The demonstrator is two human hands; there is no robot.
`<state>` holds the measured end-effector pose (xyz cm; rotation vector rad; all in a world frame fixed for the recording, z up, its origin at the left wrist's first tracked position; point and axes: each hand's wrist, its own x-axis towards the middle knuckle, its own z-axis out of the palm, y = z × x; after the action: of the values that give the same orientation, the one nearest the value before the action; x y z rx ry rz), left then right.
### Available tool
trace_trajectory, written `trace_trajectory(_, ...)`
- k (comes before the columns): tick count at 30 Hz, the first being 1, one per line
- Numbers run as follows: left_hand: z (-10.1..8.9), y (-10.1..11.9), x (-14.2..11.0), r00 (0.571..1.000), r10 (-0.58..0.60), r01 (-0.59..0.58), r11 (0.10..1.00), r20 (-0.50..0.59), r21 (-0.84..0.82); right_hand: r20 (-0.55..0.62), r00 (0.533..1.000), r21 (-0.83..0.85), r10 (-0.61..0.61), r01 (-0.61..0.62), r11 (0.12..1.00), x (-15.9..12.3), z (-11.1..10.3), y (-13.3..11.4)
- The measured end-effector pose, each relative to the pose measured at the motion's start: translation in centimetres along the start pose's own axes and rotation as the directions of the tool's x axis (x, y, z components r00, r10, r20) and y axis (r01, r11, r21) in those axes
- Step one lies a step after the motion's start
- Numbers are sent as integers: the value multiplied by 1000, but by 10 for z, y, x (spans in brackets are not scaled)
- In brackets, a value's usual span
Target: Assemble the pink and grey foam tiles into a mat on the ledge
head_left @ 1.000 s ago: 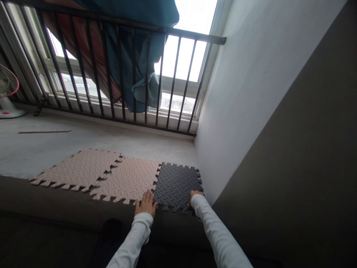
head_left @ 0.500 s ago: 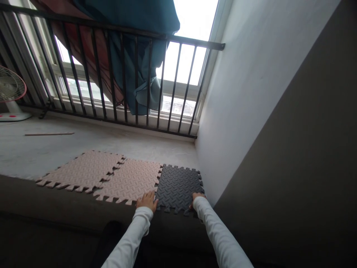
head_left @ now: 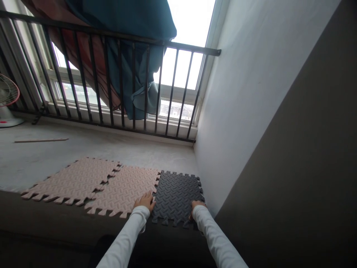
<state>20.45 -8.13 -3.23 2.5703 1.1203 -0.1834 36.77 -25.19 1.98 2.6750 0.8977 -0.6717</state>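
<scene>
My left hand (head_left: 145, 201) lies with its fingers stretched flat over the right edge of a pink foam mat tile (head_left: 126, 186), close to the seam with a black foam mat tile (head_left: 177, 193). At that black tile's right edge, my right hand (head_left: 197, 207) is closed, fingers curled over the border beside the wall; its fingertips are partly hidden. Another pink foam mat tile (head_left: 79, 176) lies to the left, with gaps showing between its teeth and the middle tile's. All three have jigsaw edges and a raised pattern.
The tiles lie on a pale raised ledge (head_left: 36, 158) whose front edge drops toward me. A white wall (head_left: 231, 111) rises at the right. Behind are a black railing (head_left: 119, 83), hanging blue and pink cloth (head_left: 122, 22), a thin stick (head_left: 41, 140) and a fan (head_left: 7, 98).
The view has shifted, so the ledge and tiles appear lower and further left. Both hands stay at the same tiles, the left still flat and the right still at the black tile's edge.
</scene>
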Motion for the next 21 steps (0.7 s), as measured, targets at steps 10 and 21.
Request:
trace_trajectory(10, -2, -3, 23, 999, 43, -43, 999, -22, 5, -20, 999, 40, 38, -37, 998, 4, 1, 2)
trace_trajectory(21, -9, -4, 60, 999, 39, -38, 999, -18, 38, 21, 1000, -2, 22, -22, 1000, 5, -4, -4)
